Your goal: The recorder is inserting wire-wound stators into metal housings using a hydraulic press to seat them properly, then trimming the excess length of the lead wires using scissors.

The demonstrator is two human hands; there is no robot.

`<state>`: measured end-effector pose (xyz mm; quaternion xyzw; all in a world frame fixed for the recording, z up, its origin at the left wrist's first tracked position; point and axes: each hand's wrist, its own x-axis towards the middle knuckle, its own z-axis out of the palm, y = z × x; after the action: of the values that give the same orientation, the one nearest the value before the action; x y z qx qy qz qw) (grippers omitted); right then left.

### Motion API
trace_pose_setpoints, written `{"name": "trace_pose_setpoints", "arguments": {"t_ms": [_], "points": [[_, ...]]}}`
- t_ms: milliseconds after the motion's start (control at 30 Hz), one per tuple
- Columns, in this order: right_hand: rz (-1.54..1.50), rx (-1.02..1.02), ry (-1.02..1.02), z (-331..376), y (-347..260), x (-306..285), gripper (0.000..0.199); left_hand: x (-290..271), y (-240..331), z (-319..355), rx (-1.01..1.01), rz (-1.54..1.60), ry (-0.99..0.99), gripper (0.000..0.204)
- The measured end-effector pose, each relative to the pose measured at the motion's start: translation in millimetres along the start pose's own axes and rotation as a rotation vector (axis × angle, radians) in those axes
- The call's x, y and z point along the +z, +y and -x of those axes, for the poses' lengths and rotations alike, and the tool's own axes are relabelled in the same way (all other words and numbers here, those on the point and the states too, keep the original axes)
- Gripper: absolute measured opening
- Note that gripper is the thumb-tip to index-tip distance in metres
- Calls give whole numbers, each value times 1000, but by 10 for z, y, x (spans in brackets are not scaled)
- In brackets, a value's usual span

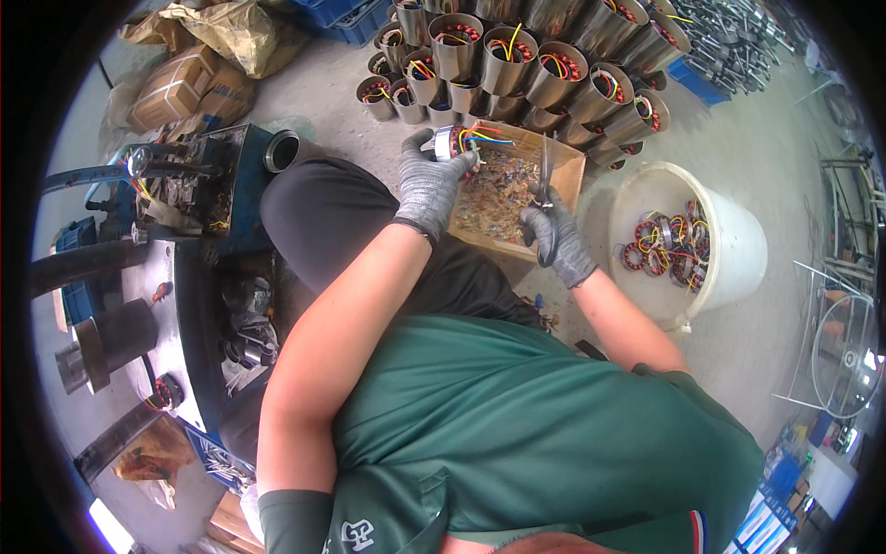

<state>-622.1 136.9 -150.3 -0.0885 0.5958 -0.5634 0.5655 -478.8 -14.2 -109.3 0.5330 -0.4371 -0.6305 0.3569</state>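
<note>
My left hand (430,190), in a grey knit glove, is closed around a motor stator (448,141) with a pale metal ring. Red, yellow and blue wires stick out of it to the right, over a cardboard box (569,185). Clipped wire ends and scraps (503,196) cover the bottom of that box. At the box's right side, my gloved right hand (561,242) grips a pair of scissors (547,166) by the handles, blades pointing away from me. The blades are apart from the wires; whether they are spread is too small to tell.
A white bucket (738,249) with several wired stators (664,245) stands at the right. Stacked metal cylinders (457,60) with wires inside fill the far side. On the left is a machine bench (189,342) with a press; cartons (175,88) lie beyond it.
</note>
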Motion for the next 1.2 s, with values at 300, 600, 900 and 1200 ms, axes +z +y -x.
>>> {"name": "trace_pose_setpoints", "arguments": {"t_ms": [300,600,900,1200], "points": [[-118,162,-61,59,51,80,31,-24,-42,-29,25,-18,-47,83],[33,149,-109,-6,109,66,31,-48,-29,-44,-13,18,-34,80],[-47,178,-172,-208,14,114,35,-51,-38,7,79,-102,-122,79],[194,9,-234,-158,-196,199,30,-37,-45,44,145,-156,-189,67]]}}
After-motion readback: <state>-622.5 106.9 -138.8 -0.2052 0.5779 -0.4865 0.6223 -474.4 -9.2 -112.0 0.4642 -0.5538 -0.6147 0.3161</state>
